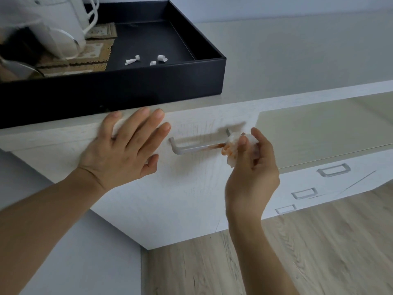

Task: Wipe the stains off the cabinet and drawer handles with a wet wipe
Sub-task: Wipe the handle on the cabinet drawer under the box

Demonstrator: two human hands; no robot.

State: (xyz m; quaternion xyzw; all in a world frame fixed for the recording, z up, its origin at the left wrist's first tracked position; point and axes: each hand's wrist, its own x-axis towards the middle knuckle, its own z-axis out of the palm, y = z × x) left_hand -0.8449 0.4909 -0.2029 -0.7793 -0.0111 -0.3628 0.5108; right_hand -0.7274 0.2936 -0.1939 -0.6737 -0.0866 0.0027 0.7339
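- Right hand [252,160] pinches the wipe [231,149] at the handle's [196,146] right end.
- The stained bar stretches leftward.
- Left hand [125,145], fingers flat, braces left of the handle.

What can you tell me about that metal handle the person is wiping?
The handle is a slim, silver-grey bar that looks like brushed metal, bent at both ends into short legs fixed to the pale wood-grain cabinet front. It runs roughly level. Its left part looks clean; an orange-red stain smears the right part. There the right hand pinches a crumpled, stained wet wipe against it. The left hand rests flat on the front beside it, not touching.
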